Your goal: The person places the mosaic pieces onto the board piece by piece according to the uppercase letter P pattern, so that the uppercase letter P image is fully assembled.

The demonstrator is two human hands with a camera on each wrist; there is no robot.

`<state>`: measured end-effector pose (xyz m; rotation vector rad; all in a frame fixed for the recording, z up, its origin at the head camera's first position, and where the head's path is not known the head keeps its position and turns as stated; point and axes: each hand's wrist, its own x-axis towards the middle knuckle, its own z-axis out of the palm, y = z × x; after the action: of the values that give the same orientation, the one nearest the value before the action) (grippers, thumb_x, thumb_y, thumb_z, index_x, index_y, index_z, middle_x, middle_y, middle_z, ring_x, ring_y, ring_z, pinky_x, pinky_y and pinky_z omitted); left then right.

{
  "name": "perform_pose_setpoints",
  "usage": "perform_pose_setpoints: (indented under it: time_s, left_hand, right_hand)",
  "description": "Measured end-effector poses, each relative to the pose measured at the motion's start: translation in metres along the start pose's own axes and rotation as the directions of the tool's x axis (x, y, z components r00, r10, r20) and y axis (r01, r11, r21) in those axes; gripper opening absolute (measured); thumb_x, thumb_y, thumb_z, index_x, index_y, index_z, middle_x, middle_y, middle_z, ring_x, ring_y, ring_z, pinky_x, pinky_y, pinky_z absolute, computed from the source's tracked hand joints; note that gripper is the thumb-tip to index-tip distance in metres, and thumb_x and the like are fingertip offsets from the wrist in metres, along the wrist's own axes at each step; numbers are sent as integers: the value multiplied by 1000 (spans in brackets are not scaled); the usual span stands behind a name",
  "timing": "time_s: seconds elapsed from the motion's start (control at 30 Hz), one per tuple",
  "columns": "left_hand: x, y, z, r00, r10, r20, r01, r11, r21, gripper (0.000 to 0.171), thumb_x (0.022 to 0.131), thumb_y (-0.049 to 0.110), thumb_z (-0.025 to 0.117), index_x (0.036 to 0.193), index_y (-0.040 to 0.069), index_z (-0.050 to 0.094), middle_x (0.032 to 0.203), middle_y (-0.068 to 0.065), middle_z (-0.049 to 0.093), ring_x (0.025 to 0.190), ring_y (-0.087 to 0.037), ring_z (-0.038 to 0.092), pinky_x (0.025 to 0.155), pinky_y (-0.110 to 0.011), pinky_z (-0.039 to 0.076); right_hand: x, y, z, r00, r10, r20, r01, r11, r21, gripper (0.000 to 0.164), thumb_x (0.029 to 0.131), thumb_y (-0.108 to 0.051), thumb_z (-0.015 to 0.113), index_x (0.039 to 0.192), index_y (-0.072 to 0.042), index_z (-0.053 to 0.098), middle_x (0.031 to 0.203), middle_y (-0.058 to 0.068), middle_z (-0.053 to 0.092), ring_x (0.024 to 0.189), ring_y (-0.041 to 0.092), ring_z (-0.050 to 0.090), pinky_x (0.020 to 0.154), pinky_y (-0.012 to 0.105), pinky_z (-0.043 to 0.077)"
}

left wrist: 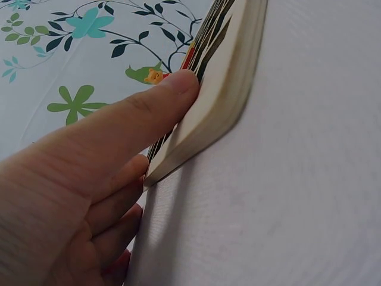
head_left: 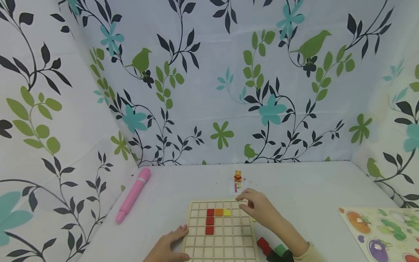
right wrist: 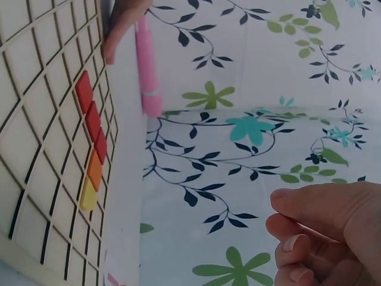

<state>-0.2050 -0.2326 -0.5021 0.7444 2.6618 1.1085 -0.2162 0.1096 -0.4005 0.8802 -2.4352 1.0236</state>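
A wooden grid board lies at the front. On it sit three red tiles in a column, with an orange tile and a yellow tile to the right of the top one. My left hand rests against the board's left edge; in the left wrist view the thumb lies extended at its corner. Over the board's far right corner hovers my right hand. Its fingers are loosely bent, the thumb close to the index finger, and nothing shows between them.
Beyond the board stands a small bear figurine by a pattern card. Red blocks, a green block and dark ones lie right of the board. A pink marker-shaped stick lies left; a vegetable picture sheet lies far right.
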Motion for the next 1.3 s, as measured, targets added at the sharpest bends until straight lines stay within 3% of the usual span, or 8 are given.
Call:
perform_pose_setpoints:
  time_s: [0.33, 0.53, 0.73, 0.87, 1.03, 1.3]
  left_hand:
    - [-2, -3, 1, 1000, -10, 1, 10, 1000, 8, 79, 67, 48, 71, 129, 5, 47, 135, -10, 40, 123, -33, 33, 95, -60, 22]
    - [-2, -2, 2, 1000, -6, 2, 6, 1000, 9, 78, 68, 48, 70, 130, 6, 47, 135, -9, 39, 124, -32, 32, 95, -59, 23]
    - [-2, 0, -2, 998, 35, -49, -32, 998, 55, 76, 68, 45, 71, 128, 5, 48, 134, -10, 41, 122, -34, 34, 95, -56, 25]
    - [-3, -1, -2, 999, 13, -30, -12, 1000, 28, 76, 69, 45, 71, 129, 6, 47, 135, -9, 40, 123, -33, 32, 96, -56, 24]
    - [-4, -1, 0, 1000, -4, -27, 5, 999, 32, 77, 68, 48, 70, 129, 6, 48, 135, -9, 39, 123, -33, 33, 95, -58, 23]
    - [-2, 0, 2, 999, 32, -40, -30, 998, 63, 76, 68, 47, 71, 128, 6, 48, 134, -8, 40, 123, -31, 33, 96, -55, 25]
  right_hand:
    - [-34, 18, -17, 1000, 1, 22, 0, 999, -38, 20, 74, 2, 68, 89, -11, 66, 87, -7, 58, 58, -2, 40, 47, 15, 41]
    - [-50, 29, -22, 992, 29, 122, -30, 1000, 7, 20, 72, -1, 71, 90, -9, 65, 88, -5, 58, 57, 0, 40, 48, 16, 41]
    - [-57, 39, -15, 962, 120, 245, -133, 991, 35, 20, 73, -3, 70, 92, -6, 65, 88, -6, 55, 57, 1, 40, 48, 17, 40]
    - [-64, 45, -5, 933, 165, 319, -192, 980, 57, 17, 74, -3, 69, 90, -6, 65, 86, -6, 55, 56, 1, 40, 48, 17, 41]
    - [-70, 49, 3, 919, 173, 355, -216, 973, 82, 15, 73, -6, 70, 87, -6, 65, 84, -7, 55, 56, 1, 41, 47, 19, 42]
    - [-74, 51, 4, 903, 190, 385, -205, 979, 0, 13, 72, -7, 71, 83, -7, 66, 82, -11, 57, 64, 2, 45, 55, 20, 45]
